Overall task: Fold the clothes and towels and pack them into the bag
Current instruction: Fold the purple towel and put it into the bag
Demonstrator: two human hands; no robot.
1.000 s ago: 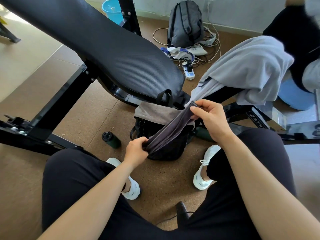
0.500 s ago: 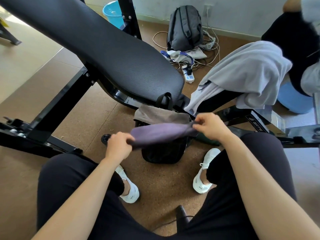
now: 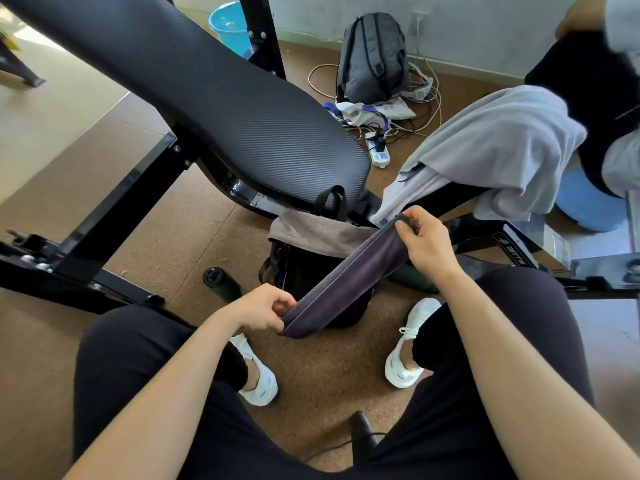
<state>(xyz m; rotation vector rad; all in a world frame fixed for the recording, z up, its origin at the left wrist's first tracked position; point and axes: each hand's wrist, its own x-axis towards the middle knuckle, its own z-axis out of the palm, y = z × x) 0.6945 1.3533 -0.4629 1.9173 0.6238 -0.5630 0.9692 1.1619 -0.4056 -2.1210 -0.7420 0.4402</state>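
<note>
Looks like mid-fold on the purple cloth (image 3: 346, 282): bunched into a long narrow band and pulled taut on a slant right above the black bag (image 3: 298, 271) on the floor, not inside it yet. Left hand (image 3: 258, 310) gripping the lower end, fingers (image 3: 282, 303) curled round the fabric. Right hand (image 3: 429, 244) pinching the upper end, fingers (image 3: 403, 228) closed tight on the edge. So nothing loose or wide there, both holding the same cloth.

Progress-wise, guessing somewhere in the early-to-middle part. Grey-brown towel (image 3: 311, 233) draped across the bag's mouth, hanging over the rim rather than tucked in. Can't see down into the bag, so no telling about anything packed already. Light grey top (image 3: 495, 147) slung unfolded over the black frame (image 3: 464, 199) off to the right, just beyond the right hand.

Left to do, by the look of it: finish folding the purple one and drop it in, sort out the draped towel, then fold and pack the grey top.

Further out: dark bottle (image 3: 220, 282) lying on the floor just left of the bag, green bottle (image 3: 412, 275) partly hidden on the other side. Big padded seat (image 3: 207, 98) right behind the bag. Grey backpack (image 3: 370, 53), blue bucket (image 3: 228, 26) and power strip (image 3: 379, 152) with tangled cables over by the wall.
</note>
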